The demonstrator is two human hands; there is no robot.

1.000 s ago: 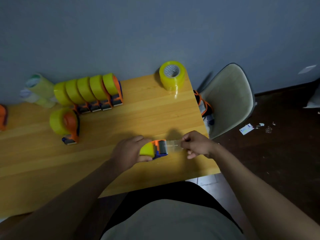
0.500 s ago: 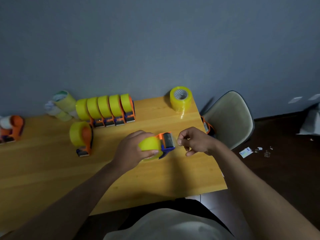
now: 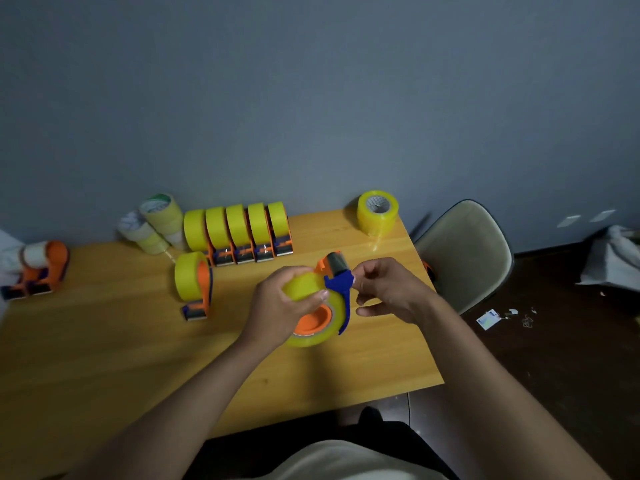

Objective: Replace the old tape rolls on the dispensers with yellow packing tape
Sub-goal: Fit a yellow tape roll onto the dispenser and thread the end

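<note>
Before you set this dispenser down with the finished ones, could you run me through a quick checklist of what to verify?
1. Yellow roll seated on the orange hub of the held dispenser: ok, the hub sits inside the core.
2. Left hand has a firm hold: ok, fingers wrap the roll.
3. Tape end threaded at the blue cutter end by the right hand: cannot tell, the tape is blurred there.
4. Bare table free beside the lone loaded dispenser: ok.
5. Spare yellow roll ready at the far corner: ok.
6. Old-roll dispensers at the far left done: not ok.
</note>
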